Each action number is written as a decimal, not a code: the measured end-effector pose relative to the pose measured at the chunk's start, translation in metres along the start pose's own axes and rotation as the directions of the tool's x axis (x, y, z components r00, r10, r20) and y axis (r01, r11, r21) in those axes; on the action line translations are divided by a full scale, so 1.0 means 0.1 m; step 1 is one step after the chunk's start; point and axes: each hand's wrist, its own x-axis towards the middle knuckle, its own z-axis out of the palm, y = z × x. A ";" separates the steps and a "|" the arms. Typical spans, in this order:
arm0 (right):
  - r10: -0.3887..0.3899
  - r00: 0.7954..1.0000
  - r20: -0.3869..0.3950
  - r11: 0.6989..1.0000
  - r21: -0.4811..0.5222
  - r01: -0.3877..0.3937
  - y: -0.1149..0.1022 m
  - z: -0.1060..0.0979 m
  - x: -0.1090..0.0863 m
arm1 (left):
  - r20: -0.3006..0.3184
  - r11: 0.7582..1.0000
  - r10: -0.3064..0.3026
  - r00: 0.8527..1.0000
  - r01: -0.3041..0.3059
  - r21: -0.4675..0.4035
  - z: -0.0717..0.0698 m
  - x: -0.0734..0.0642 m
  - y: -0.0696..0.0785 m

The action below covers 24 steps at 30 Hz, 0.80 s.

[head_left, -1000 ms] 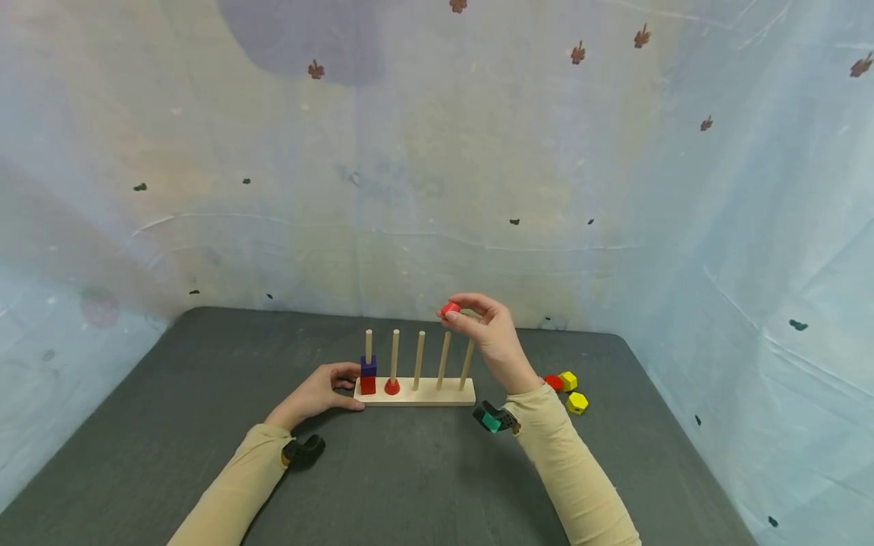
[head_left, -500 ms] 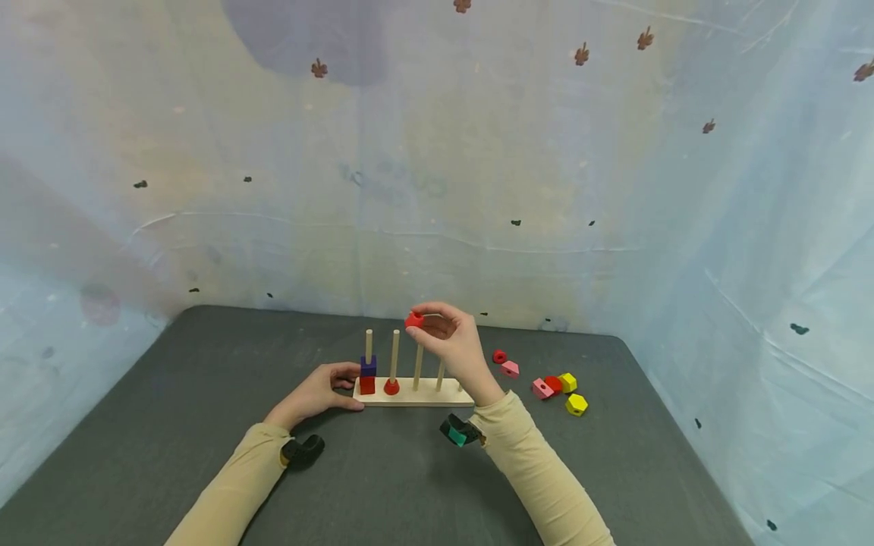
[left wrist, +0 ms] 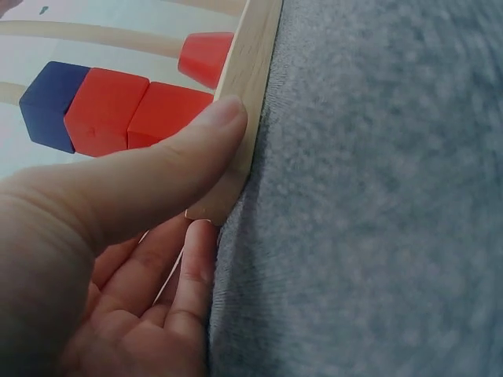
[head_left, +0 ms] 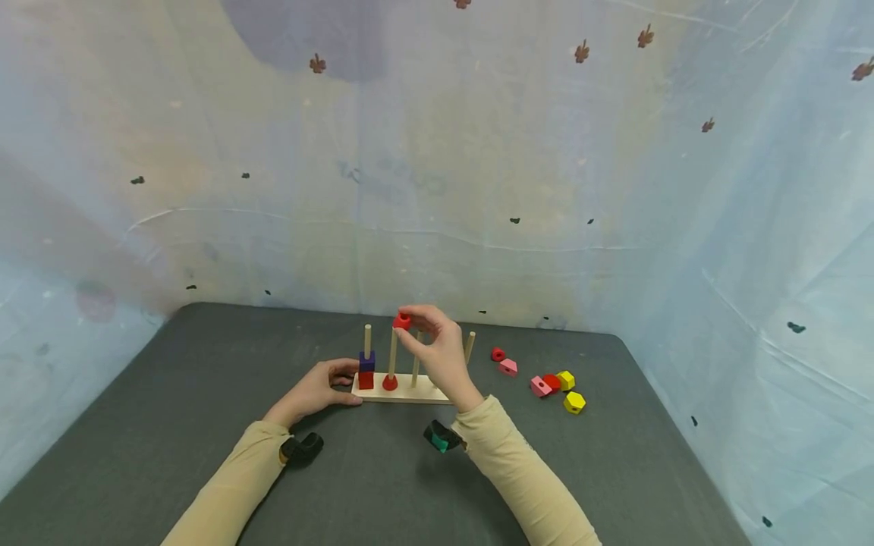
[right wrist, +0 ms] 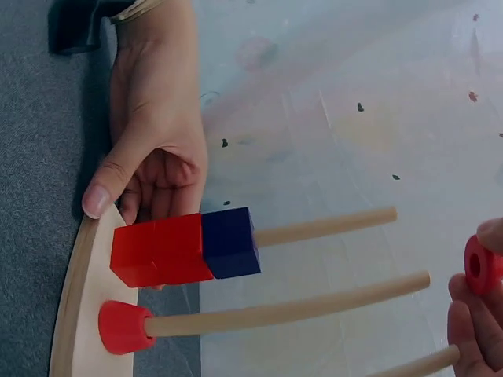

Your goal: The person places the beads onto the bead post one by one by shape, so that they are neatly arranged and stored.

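My left hand (head_left: 312, 393) grips the left end of a wooden peg stand (head_left: 410, 390), thumb on the base's front edge and fingers behind the end. On the first peg, two red cubes (right wrist: 161, 251) sit under a dark blue cube (right wrist: 230, 242). A red tapered bead (right wrist: 126, 327) rests at the foot of the second peg (right wrist: 314, 305). My right hand (head_left: 437, 345) pinches a red bead (head_left: 403, 321) between thumb and fingers. In the right wrist view, its hole faces the second peg's tip, with a gap between them. The right hand partly covers the other pegs.
Loose beads lie right of the stand: a red one (head_left: 498, 354), pink ones (head_left: 507, 368), another red one (head_left: 551, 384) and yellow ones (head_left: 575, 403). A pale cloth backdrop (head_left: 437, 189) hangs behind the dark table (head_left: 369, 485).
My right hand has moved left with the red bead, from over the right-hand pegs to the second peg's top, uncovering the loose beads. My left hand has stayed on the stand.
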 end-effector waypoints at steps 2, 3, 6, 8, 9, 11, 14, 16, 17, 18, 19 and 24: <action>-0.024 1.000 -0.018 0.999 -0.029 0.023 0.00 0.03 0.00 | -0.003 1.000 0.000 1.000 0.000 -0.004 0.00 0.00 0.00; -0.034 0.999 -0.026 0.999 -0.040 0.033 0.00 0.04 0.00 | -0.005 1.000 -0.001 1.000 0.001 -0.005 0.00 0.00 0.00; -0.047 0.998 -0.040 0.998 -0.055 0.045 0.01 0.07 0.00 | -0.011 1.000 -0.006 1.000 0.006 -0.008 0.00 0.01 0.00; -0.045 0.998 -0.043 0.997 -0.058 0.043 0.03 0.09 0.01 | -0.013 1.000 -0.010 1.000 0.010 -0.008 0.01 0.01 0.01; -0.045 0.998 -0.042 0.998 -0.055 0.043 0.04 0.09 0.01 | -0.012 1.000 -0.013 1.000 0.012 -0.009 0.01 0.01 0.01; -0.046 0.998 -0.039 0.998 -0.055 0.044 0.07 0.11 0.02 | -0.011 1.000 -0.015 1.000 0.015 -0.012 0.01 0.01 0.01; -0.044 0.998 -0.032 0.998 -0.054 0.043 0.10 0.12 0.02 | -0.013 1.000 -0.018 1.000 0.018 -0.015 0.01 0.02 0.02; -0.031 0.999 -0.030 0.998 -0.057 0.029 0.13 0.14 0.02 | -0.015 1.000 -0.022 1.000 0.022 -0.014 0.01 0.02 0.03; -0.018 0.999 -0.029 0.998 -0.059 0.016 0.14 0.14 0.02 | -0.015 1.000 -0.025 1.000 0.025 -0.015 0.01 0.02 0.03; 0.000 1.000 -0.027 0.998 -0.057 -0.002 0.15 0.15 0.01 | -0.015 0.999 -0.027 1.000 0.027 -0.017 0.01 0.01 0.03; 0.021 0.999 -0.025 0.998 -0.052 -0.023 0.15 0.15 0.01 | -0.016 0.999 -0.031 0.999 0.031 -0.020 0.01 0.01 0.03; 0.147 0.989 -0.007 0.989 -0.001 -0.147 0.18 0.18 -0.02 | -0.015 0.999 -0.030 0.999 0.029 -0.027 0.01 0.02 0.00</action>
